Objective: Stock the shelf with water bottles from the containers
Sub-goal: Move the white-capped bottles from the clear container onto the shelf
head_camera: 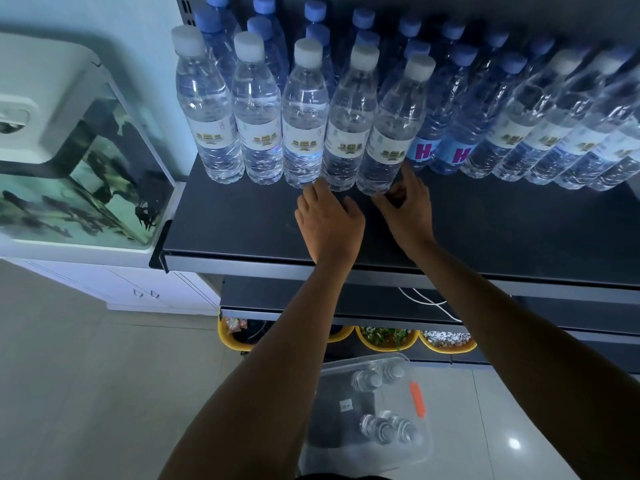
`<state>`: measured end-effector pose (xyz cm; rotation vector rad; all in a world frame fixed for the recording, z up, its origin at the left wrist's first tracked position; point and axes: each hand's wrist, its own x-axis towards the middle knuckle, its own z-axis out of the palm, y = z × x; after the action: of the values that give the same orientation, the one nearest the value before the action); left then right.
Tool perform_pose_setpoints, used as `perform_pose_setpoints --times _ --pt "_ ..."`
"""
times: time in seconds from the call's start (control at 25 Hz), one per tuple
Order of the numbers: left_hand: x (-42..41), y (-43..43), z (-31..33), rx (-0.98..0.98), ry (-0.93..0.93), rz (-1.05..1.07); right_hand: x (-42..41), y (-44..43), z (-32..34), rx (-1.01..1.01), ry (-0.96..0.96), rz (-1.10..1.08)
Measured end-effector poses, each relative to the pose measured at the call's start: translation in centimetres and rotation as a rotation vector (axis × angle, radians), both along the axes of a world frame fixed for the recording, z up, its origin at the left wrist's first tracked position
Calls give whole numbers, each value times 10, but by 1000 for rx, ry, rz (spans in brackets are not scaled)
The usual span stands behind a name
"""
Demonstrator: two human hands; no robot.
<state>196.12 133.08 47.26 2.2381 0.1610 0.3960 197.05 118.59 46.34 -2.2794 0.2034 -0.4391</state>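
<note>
Now the left hand (329,220), fingers straight, touches the base of a front-row bottle (304,116) on the shelf (242,220), while just beside it the right hand (408,209) curls round a neighbouring bottle (394,133) at its base.

A fish tank (86,174) with a white lid stands at left on a white cabinet (145,289) against a pale wall (131,22). Glossy pale floor tiles (86,375) reflect a light spot at near right.
</note>
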Motion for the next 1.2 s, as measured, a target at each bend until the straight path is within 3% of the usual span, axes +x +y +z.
perform_pose_setpoints --times 0.32,0.56,0.68,0.84,0.92,1.0,1.2 --pt "-2 -1 0 -7 27 -7 -2 -1 5 -50 77 -14" --pt "-11 4 7 -132 -27 -13 -24 -11 23 221 174 96" --pt "-26 11 8 -256 -19 -56 -64 -8 21 255 77 81" --pt "-95 12 5 -495 -108 -73 -149 2 1 135 -180 103" --pt "-141 9 -20 -626 -141 -90 -190 0 -23 111 -248 106" --pt "-189 8 -60 -624 -68 -100 -228 -9 -60 126 -199 66" --pt "-303 16 -243 -429 421 -10 -324 -36 -209 105 110 15"
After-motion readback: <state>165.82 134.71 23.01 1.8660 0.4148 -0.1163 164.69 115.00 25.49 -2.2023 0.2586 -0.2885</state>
